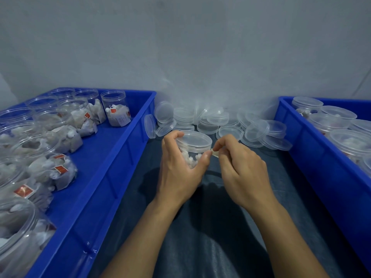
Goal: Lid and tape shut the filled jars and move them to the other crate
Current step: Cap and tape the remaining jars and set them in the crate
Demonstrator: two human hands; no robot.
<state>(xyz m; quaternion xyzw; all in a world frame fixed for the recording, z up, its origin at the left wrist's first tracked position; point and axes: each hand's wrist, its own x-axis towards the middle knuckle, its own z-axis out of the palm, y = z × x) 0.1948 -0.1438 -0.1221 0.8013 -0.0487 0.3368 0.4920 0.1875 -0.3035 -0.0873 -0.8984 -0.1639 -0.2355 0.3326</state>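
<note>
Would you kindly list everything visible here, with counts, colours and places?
Left crate: one, blue, left side.
Open jars: about a dozen, clear, no lids, filled with white sachets bearing red tags, in the left crate.
Right crate: one, blue, right side.
Lidded jars: several, clear, in the right crate; exact number cut off by the frame.
Loose lids: a heap, clear, between the crates by the wall.
Held jar: one, clear, lidded, centre.
Tape strip: one, pale, at the held jar's lid edge.
Cloth: dark blue, under the hands.
Left hand: grips the held jar.
Right hand: pinches the tape strip.
</note>
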